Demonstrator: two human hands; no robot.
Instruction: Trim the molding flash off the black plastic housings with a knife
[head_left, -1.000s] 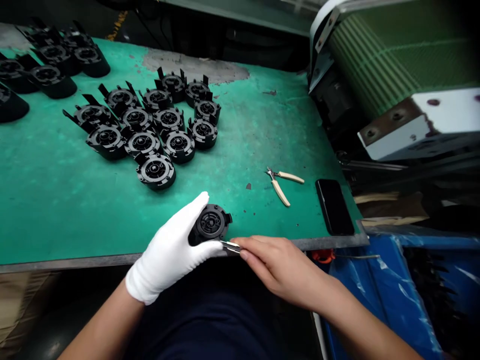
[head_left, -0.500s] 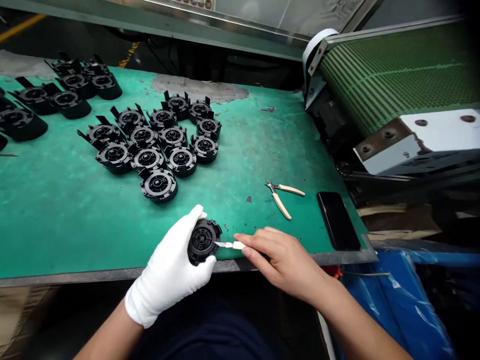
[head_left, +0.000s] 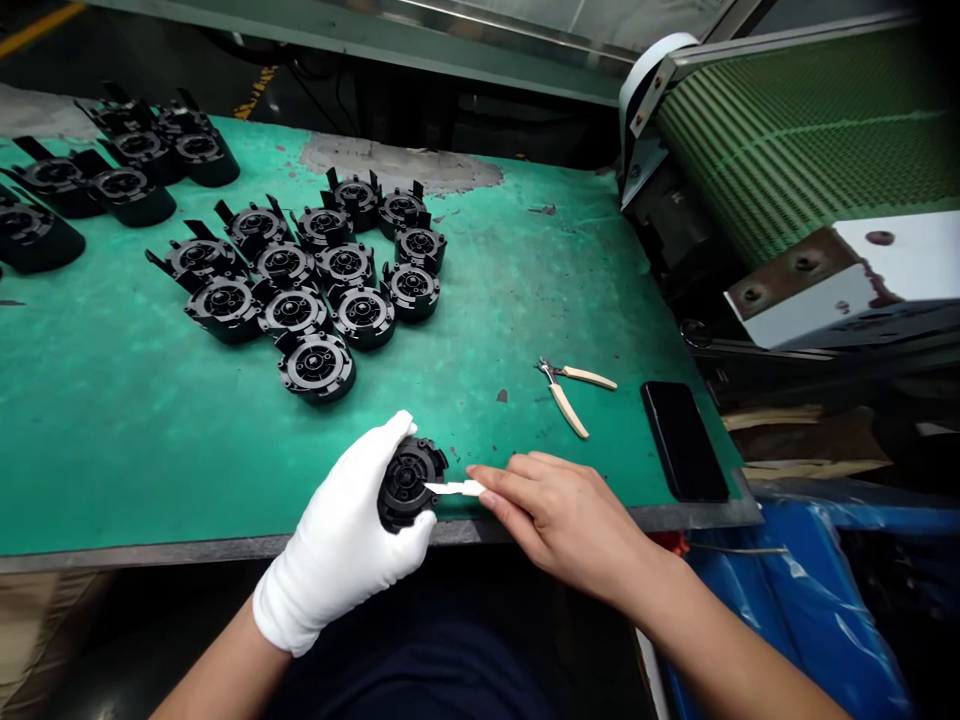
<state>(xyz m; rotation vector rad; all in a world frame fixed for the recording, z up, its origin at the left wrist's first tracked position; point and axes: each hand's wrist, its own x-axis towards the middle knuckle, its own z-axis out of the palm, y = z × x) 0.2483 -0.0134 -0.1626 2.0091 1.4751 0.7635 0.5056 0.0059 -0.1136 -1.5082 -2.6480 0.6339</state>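
My left hand, in a white glove, is wrapped round a round black plastic part at the table's front edge. Its ribbed face is turned up towards me, with small tabs along the rim. My bare right hand grips a craft knife by its pale handle, most of which the fingers hide. The knife's blade points left and lies over the right side of the black part; whether it touches the surface I cannot tell. Beyond my hands several similar black parts stand grouped on the table.
On the green tabletop, side cutters with cream handles lie spread, left of a black phone. More black parts stand at the far left. A green conveyor belt juts in at the right, above blue plastic sheeting.
The view has shifted slightly. The knife's blade sits a touch further in over the black part, and it appears turned a little. Both hands keep their hold.
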